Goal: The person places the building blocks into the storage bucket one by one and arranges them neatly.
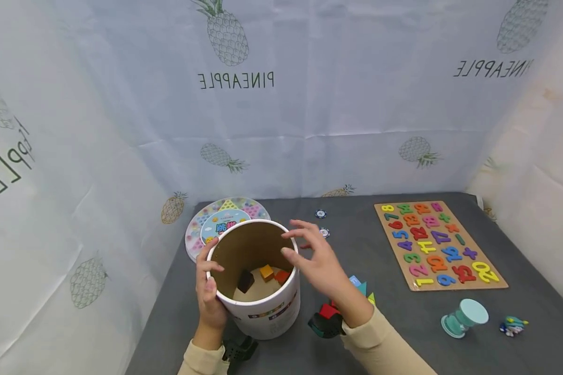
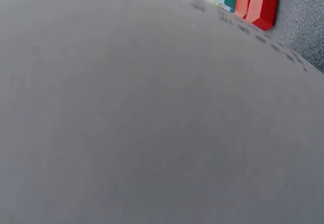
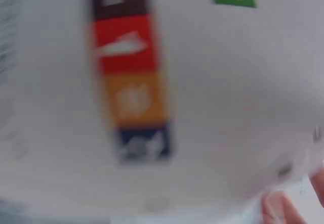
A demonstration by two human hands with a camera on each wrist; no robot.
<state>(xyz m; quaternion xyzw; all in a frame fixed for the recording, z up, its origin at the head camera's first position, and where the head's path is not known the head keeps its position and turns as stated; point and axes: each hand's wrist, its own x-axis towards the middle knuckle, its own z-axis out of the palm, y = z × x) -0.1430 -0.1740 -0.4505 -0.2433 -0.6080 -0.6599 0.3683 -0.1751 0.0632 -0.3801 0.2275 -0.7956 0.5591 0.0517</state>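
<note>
A white cylindrical bucket (image 1: 268,323) stands on the dark table, tilted slightly in the head view. Inside lie a black block (image 1: 245,281), a yellow block (image 1: 266,272) and a red-orange block (image 1: 282,276). My left hand (image 1: 210,299) grips the bucket's left rim, one finger reaching over the edge. At the right rim my right hand (image 1: 322,265) has its thumb and fingers spread, their tips over the opening; whether they touch it I cannot tell. The bucket's wall fills both wrist views, grey in the left (image 2: 152,113), with coloured printed squares in the right (image 3: 132,82).
Behind the bucket lies a round colourful lid (image 1: 194,234). Red blocks (image 1: 329,311) and other coloured blocks sit beside my right wrist. Farther right are a wooden number board (image 1: 427,245), a teal stand (image 1: 464,317) and a small figurine (image 1: 513,326). Poker chips (image 1: 321,213) lie behind.
</note>
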